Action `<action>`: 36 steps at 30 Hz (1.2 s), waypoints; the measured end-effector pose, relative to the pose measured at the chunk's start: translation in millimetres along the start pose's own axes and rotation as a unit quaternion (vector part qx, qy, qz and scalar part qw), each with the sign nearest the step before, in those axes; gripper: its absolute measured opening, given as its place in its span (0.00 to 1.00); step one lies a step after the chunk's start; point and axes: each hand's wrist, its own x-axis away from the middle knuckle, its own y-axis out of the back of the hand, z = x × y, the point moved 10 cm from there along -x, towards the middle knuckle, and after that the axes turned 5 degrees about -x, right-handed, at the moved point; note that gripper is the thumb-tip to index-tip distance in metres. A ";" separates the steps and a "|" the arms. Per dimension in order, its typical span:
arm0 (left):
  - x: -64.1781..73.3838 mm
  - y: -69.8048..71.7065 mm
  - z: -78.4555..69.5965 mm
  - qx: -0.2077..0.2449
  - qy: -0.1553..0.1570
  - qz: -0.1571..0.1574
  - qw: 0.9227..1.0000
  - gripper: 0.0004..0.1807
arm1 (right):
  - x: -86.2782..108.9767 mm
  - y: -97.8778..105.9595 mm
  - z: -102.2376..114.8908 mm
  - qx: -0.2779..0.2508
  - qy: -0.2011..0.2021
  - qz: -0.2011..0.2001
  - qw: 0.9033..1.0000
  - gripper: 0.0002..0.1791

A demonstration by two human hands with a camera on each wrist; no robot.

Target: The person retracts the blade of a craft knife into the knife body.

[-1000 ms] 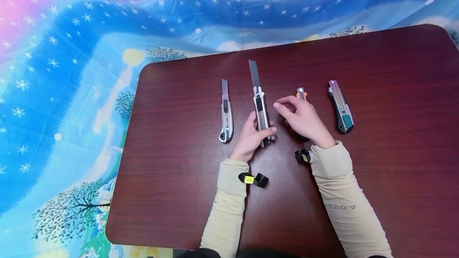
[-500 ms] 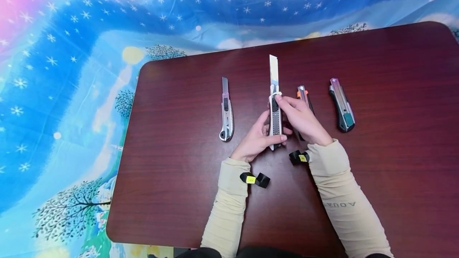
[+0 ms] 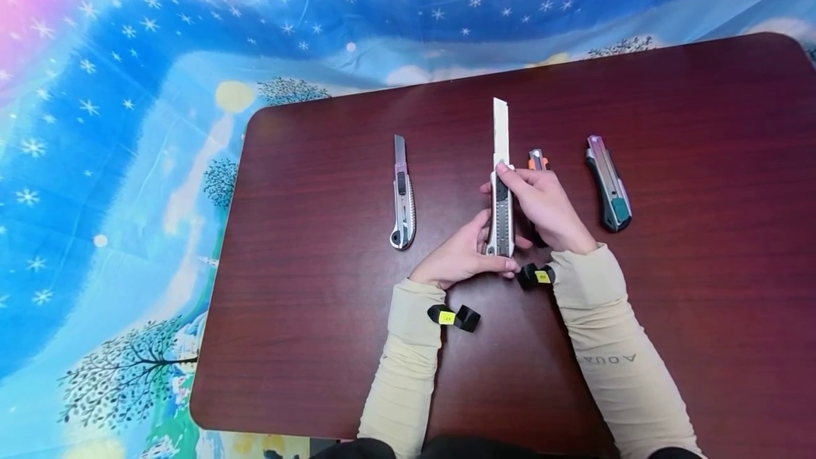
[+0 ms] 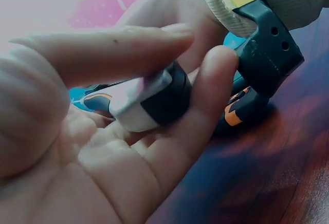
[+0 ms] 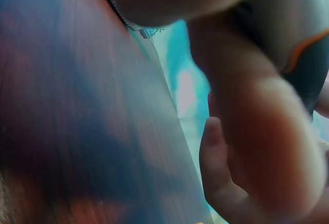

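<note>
A snap-off utility knife (image 3: 502,222) with a silver and dark handle points away from me, its long blade (image 3: 501,129) extended and bright. My left hand (image 3: 454,253) grips the handle's lower end, thumb across it. In the left wrist view, the black-and-white butt of the knife (image 4: 139,100) lies between thumb and fingers. My right hand (image 3: 548,207) holds the upper handle, its thumb near the blade's base. In the right wrist view, its fingers (image 5: 267,131) cover much of the handle; an orange line shows on the knife (image 5: 313,64).
A slim silver cutter (image 3: 402,207) with its blade out lies left on the brown table (image 3: 306,317). An orange-and-black cutter (image 3: 537,159) lies partly under my right hand. Farther right is a green-and-black cutter (image 3: 610,190). A snowflake-patterned cloth (image 3: 185,27) hangs behind.
The knife has moved right in my left hand, and its blade now looks brighter. My right hand, apart from it a second ago, has taken hold of the upper handle.
</note>
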 end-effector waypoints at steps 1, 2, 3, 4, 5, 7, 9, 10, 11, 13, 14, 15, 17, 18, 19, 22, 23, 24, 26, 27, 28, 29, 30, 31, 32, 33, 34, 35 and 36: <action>0.4 -0.6 1.0 -0.002 0.005 0.004 1.000 0.38 | -0.2 0.7 0.1 -0.003 0.000 -0.001 1.000 0.33; 0.6 -1.0 1.9 -0.004 0.010 0.006 1.000 0.36 | -0.5 1.4 0.3 -0.007 0.001 -0.002 1.000 0.33; 0.6 -1.3 2.6 -0.009 0.012 0.009 1.000 0.34 | -0.9 2.0 0.0 -0.013 0.002 -0.002 1.000 0.32; 0.6 -1.3 3.3 -0.014 0.014 0.011 1.000 0.33 | -1.3 2.2 -0.1 -0.018 0.003 -0.002 1.000 0.31; 1.0 -1.2 3.8 -0.017 0.017 0.012 1.000 0.31 | -1.7 2.1 -0.6 -0.025 0.002 0.000 1.000 0.31; 1.3 -0.7 4.3 -0.026 0.020 0.013 0.999 0.29 | -2.1 0.8 -2.1 -0.032 -0.003 0.007 0.999 0.30; 1.6 -0.5 4.5 -0.037 0.022 0.016 0.999 0.27 | -2.2 -1.2 -3.7 -0.036 -0.009 0.016 0.999 0.31; 1.9 -0.4 4.7 -0.040 0.023 0.018 0.999 0.27 | -2.3 -2.2 -4.9 -0.038 -0.015 0.020 0.999 0.31; 2.2 -0.4 4.7 -0.043 0.024 0.019 0.999 0.27 | -2.2 -3.0 -6.1 -0.039 -0.020 0.024 0.999 0.31; 2.6 0.3 4.0 -0.053 0.017 0.023 0.998 0.25 | -1.7 -4.8 -8.1 -0.046 -0.030 0.034 0.998 0.30; 2.7 0.7 3.6 -0.058 0.014 0.024 0.998 0.25 | -1.5 -6.0 -9.2 -0.055 -0.036 0.041 0.997 0.29; 3.0 1.3 3.0 -0.061 0.010 0.025 0.998 0.25 | -1.2 -7.4 -10.1 -0.063 -0.042 0.049 0.996 0.27; 3.4 2.6 2.0 -0.065 0.005 0.023 0.998 0.25 | -0.4 -10.1 -10.9 -0.084 -0.050 0.065 0.993 0.25; 3.4 3.1 1.5 -0.068 0.002 0.022 0.997 0.25 | 0.1 -11.7 -10.9 -0.097 -0.052 0.074 0.991 0.23; 3.3 3.4 1.5 -0.069 0.000 0.022 0.997 0.24 | 0.4 -13.1 -10.8 -0.110 -0.054 0.081 0.989 0.22; 2.8 4.5 2.3 -0.066 0.000 0.016 0.998 0.21 | 0.9 -16.5 -8.6 -0.138 -0.047 0.098 0.984 0.20; 2.4 5.2 2.9 -0.062 0.002 0.012 0.998 0.19 | 1.0 -17.5 -7.8 -0.145 -0.044 0.103 0.983 0.19; 2.0 5.7 3.7 -0.056 0.005 0.009 0.998 0.19 | 1.1 -18.2 -7.1 -0.150 -0.041 0.106 0.982 0.19; 1.1 6.9 5.7 -0.038 0.013 0.000 0.999 0.19 | 1.4 -19.5 -6.3 -0.154 -0.038 0.110 0.981 0.18; 0.7 7.4 6.7 -0.029 0.017 -0.004 0.999 0.21 | 1.6 -20.1 -6.2 -0.154 -0.039 0.112 0.981 0.17; 0.5 7.6 7.4 -0.020 0.020 -0.007 1.000 0.22 | 1.7 -20.6 -5.9 -0.155 -0.038 0.114 0.981 0.17; 0.2 7.7 7.8 -0.014 0.021 -0.008 1.000 0.23 | 1.8 -20.8 -5.8 -0.157 -0.038 0.114 0.980 0.17; -0.1 7.6 8.2 -0.009 0.023 -0.009 1.000 0.24 | 1.8 -21.0 -5.9 -0.158 -0.039 0.114 0.980 0.16; -0.2 7.7 8.6 -0.007 0.024 -0.010 1.000 0.24 | 1.9 -20.9 -5.7 -0.156 -0.038 0.114 0.980 0.17; -0.2 7.7 8.7 -0.007 0.025 -0.011 1.000 0.24 | 1.9 -20.7 -5.4 -0.155 -0.037 0.114 0.981 0.17; -0.2 8.0 8.9 -0.007 0.026 -0.013 1.000 0.25 | 2.0 -20.4 -5.5 -0.156 -0.038 0.114 0.980 0.17; -0.1 8.3 9.1 -0.007 0.028 -0.015 0.999 0.24 | 2.0 -20.1 -5.3 -0.156 -0.037 0.113 0.981 0.17; -0.1 8.6 9.4 -0.007 0.029 -0.017 0.999 0.24 | 2.1 -19.9 -5.2 -0.156 -0.036 0.113 0.981 0.17; 0.0 8.8 9.7 -0.008 0.030 -0.018 0.999 0.24 | 2.1 -19.8 -5.0 -0.155 -0.035 0.114 0.981 0.17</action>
